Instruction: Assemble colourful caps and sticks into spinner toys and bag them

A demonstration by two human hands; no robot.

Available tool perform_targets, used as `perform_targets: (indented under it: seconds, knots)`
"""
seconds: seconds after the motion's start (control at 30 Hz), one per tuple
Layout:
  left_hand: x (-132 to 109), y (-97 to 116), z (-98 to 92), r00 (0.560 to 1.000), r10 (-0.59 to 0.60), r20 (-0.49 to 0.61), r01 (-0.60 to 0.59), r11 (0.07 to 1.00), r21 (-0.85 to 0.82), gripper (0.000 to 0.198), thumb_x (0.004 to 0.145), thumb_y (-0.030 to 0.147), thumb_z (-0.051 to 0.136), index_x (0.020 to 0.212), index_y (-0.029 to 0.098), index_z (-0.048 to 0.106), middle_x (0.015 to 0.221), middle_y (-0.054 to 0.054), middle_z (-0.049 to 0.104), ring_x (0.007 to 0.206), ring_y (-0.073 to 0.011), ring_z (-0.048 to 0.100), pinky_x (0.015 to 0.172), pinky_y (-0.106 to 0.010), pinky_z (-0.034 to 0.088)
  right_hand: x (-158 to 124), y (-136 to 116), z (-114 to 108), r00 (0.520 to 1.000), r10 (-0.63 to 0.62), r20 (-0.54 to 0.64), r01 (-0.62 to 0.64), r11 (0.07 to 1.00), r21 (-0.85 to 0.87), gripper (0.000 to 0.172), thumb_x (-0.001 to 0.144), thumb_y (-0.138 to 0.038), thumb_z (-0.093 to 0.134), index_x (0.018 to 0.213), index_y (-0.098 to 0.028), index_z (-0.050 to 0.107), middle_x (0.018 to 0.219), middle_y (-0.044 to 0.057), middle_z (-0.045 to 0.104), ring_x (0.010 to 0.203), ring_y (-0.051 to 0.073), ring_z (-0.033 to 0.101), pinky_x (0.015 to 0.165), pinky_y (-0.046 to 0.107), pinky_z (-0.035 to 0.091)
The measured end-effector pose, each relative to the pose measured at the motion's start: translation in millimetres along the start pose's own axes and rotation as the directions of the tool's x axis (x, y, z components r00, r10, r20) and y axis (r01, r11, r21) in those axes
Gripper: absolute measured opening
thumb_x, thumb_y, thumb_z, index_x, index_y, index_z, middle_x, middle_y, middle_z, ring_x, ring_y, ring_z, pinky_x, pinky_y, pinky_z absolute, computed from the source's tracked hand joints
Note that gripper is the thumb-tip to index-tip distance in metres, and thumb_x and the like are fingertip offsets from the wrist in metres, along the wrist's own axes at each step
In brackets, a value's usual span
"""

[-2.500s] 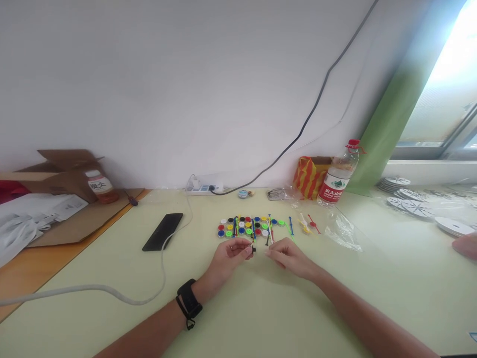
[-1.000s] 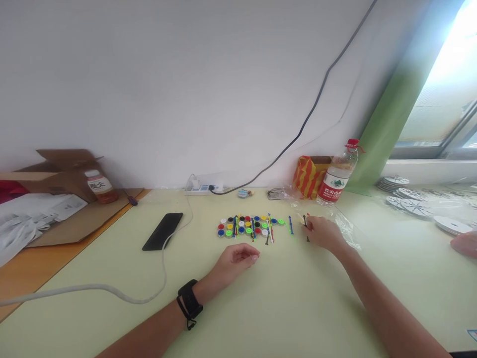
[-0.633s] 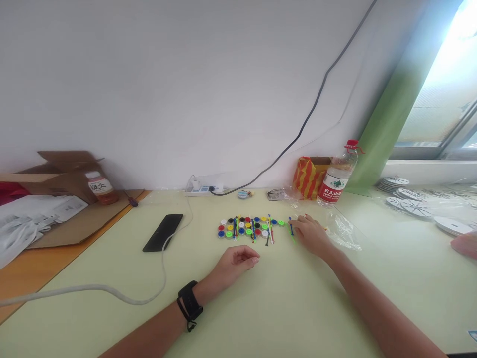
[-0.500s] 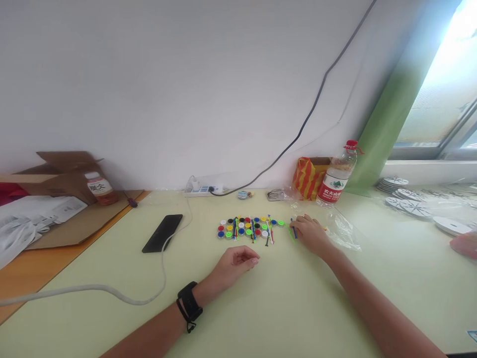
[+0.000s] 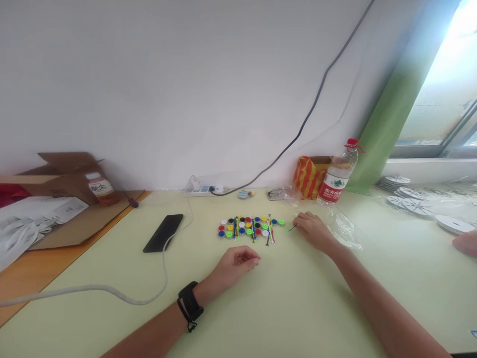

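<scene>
My left hand (image 5: 236, 266) rests on the table, loosely curled with a hollow between thumb and fingers, and nothing shows in it. My right hand (image 5: 312, 230) is closed at the fingertips on a thin blue plastic stick (image 5: 292, 228). A bit of green stick (image 5: 286, 230) shows beside it; whether the fingers touch that one I cannot tell. Left of this hand, several small round pieces with coloured tops (image 5: 242, 231) lie in rows. Thin coloured sticks (image 5: 271, 231) lie upright in the view between groups of them.
A black phone (image 5: 163, 233) and a white cable (image 5: 164, 268) lie to the left. Behind are a power strip (image 5: 204, 190), a water bottle (image 5: 334, 179) and a red-yellow bag (image 5: 305, 179). Clear plastic (image 5: 345, 231) lies beyond my right hand. White discs (image 5: 410, 205) and part of another hand-like shape (image 5: 465, 243) appear at right.
My right hand has shifted slightly right, and the blue stick in its fingers has turned from steep to slanting. The green stick now lies flatter. My left hand stays put.
</scene>
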State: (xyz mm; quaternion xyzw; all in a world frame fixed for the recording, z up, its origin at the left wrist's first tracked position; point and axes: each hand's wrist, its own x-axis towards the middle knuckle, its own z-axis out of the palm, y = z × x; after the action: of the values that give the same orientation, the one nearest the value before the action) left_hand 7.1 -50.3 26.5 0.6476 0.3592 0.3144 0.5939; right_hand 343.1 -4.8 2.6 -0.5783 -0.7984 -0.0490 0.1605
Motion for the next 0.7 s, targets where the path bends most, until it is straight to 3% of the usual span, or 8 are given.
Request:
perform_targets:
  seconds: [0.13, 0.27, 0.47, 0.7]
  knots:
    - [0, -1, -0.2, 1.000, -0.008, 0.001, 0.008, 1.000, 0.000, 0.027, 0.080, 0.043, 0.078, 0.084, 0.017, 0.074, 0.082, -0.004, 0.067, 0.078, -0.0161, 0.058, 0.073, -0.027, 0.046, 0, -9, -4, 0.998, 0.021, -0.067, -0.014, 0.995, 0.099, 0.019, 0.101, -0.021, 0.039, 0.098, -0.023, 0.057, 0.102, 0.009, 0.069, 0.101, 0.026, 0.059, 0.086, 0.039, 0.043]
    - [1, -1, -0.6, 1.000, -0.009, 0.006, 0.009, 1.000, 0.009, 0.027, 0.080, 0.044, 0.078, 0.085, 0.017, 0.074, 0.084, -0.004, 0.068, 0.078, -0.0160, 0.059, 0.073, -0.027, 0.046, -1, -25, -9, 0.994, 0.054, -0.094, -0.033, 0.978, 0.205, 0.015, 0.100, -0.021, 0.037, 0.099, -0.023, 0.051, 0.099, 0.008, 0.067, 0.093, 0.024, 0.060, 0.081, 0.036, 0.044]
    - [0, -1, 0.0, 1.000, 0.007, -0.008, -0.007, 1.000, 0.011, 0.026, 0.079, 0.042, 0.079, 0.084, 0.018, 0.074, 0.085, -0.004, 0.069, 0.079, -0.0167, 0.060, 0.075, -0.028, 0.047, -4, -45, -14, 0.997, 0.047, -0.054, -0.032, 0.968, 0.247, 0.013, 0.099, -0.024, 0.036, 0.097, -0.023, 0.049, 0.094, 0.006, 0.065, 0.078, 0.021, 0.059, 0.069, 0.032, 0.041]
    - [1, -3, -1.1, 1.000, 0.018, 0.010, -0.018, 0.999, 0.033, 0.023, 0.083, 0.040, 0.077, 0.086, 0.017, 0.074, 0.085, -0.005, 0.069, 0.080, -0.0163, 0.061, 0.075, -0.028, 0.048, -5, -49, 0, 0.981, 0.134, 0.139, -0.167, 0.950, 0.265, 0.024, 0.100, -0.025, 0.037, 0.115, -0.022, 0.055, 0.103, 0.009, 0.069, 0.096, 0.024, 0.063, 0.078, 0.032, 0.042]
